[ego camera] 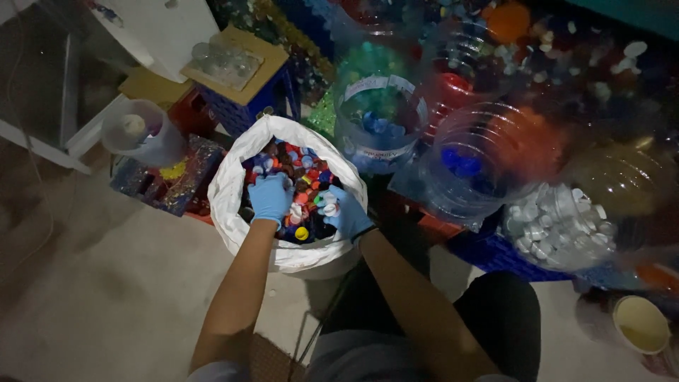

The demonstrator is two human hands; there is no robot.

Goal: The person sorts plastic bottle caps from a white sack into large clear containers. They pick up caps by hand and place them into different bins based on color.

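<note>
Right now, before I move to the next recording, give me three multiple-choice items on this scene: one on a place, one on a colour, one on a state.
1. Where are both hands?
A. In the white sack of bottle caps
B. On the floor
C. In the yellow cup

2. What colour are the gloves?
A. Red
B. Blue
C. Black

3. How is the sack?
A. Tied shut
B. Tipped over
C. Open, rim rolled down

Answers:
1 A: the left hand and right hand rest on the bottle caps inside the white sack.
2 B: both gloves are blue.
3 C: the sack's rim is folded outward, caps exposed.
</note>
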